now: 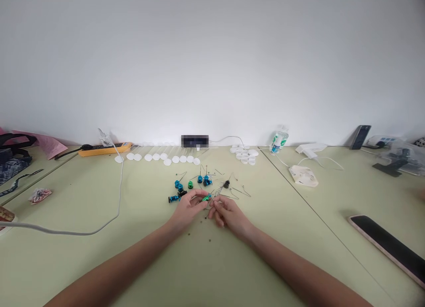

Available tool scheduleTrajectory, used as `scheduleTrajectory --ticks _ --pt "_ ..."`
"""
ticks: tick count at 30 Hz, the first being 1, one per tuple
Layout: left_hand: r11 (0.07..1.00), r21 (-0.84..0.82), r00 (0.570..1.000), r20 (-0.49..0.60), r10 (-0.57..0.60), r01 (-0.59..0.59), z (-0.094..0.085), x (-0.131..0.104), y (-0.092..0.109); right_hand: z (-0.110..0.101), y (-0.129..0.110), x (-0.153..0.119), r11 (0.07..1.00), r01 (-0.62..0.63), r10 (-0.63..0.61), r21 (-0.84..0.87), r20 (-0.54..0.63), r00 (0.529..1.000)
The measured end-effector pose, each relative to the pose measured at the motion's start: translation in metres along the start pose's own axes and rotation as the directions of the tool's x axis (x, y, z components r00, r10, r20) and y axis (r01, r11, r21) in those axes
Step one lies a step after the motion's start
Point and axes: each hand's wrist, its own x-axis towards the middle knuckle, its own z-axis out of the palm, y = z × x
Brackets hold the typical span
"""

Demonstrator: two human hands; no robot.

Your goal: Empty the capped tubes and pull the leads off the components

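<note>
My left hand is closed, its thumb and fingers pinching a small shiny green metal part with a bit of blue at its tip. Close on the right, my right hand has thumb and forefinger pressed together at the end of that part; what they hold is too small to make out. Just beyond my left hand stand several blue knob-like parts, some with black pieces, and a green knob-like part. Thin bent metal rods and a black part lie beyond my right hand.
Tiny nuts dot the table before my hands. Along the wall are white discs, white round caps, a black display and a plastic bottle. A white cable crosses the left; a black pad lies right.
</note>
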Motion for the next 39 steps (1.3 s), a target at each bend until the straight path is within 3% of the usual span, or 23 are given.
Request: scheduleTrajectory --ticks 10,20,25,30,33,36,39 --pt "0.999 -0.020 0.998 0.031 0.051 -0.051 0.001 0.000 -0.004 -0.001 -0.003 -0.003 0.999 -0.020 0.022 -0.046 0.041 0.999" --pt "0.997 -0.038 0.997 -0.010 0.070 -0.071 0.001 0.000 -0.005 -0.002 -0.007 -0.004 0.996 -0.044 0.041 0.080 0.045 0.998" --pt "0.986 -0.036 0.986 0.019 0.164 -0.163 0.002 0.002 -0.012 -0.006 -0.006 -0.003 0.984 -0.081 0.071 0.157 0.072 0.995" --pt "0.945 0.083 0.949 0.039 0.313 -0.315 0.002 -0.002 -0.010 -0.011 -0.008 -0.003 0.951 -0.177 0.128 0.255 0.198 0.972" --pt "0.925 0.135 0.935 0.050 0.351 -0.354 0.000 -0.003 -0.010 -0.013 -0.010 -0.004 0.978 -0.144 0.117 0.149 0.178 0.977" --pt "0.923 0.154 0.936 0.056 0.347 -0.352 0.000 -0.003 -0.010 -0.011 -0.012 -0.005 0.990 -0.053 0.065 -0.132 0.089 0.994" --pt "0.921 0.172 0.937 0.062 0.345 -0.351 0.000 -0.002 -0.010 -0.007 -0.010 -0.005 0.859 0.103 -0.131 -0.501 -0.022 0.991"
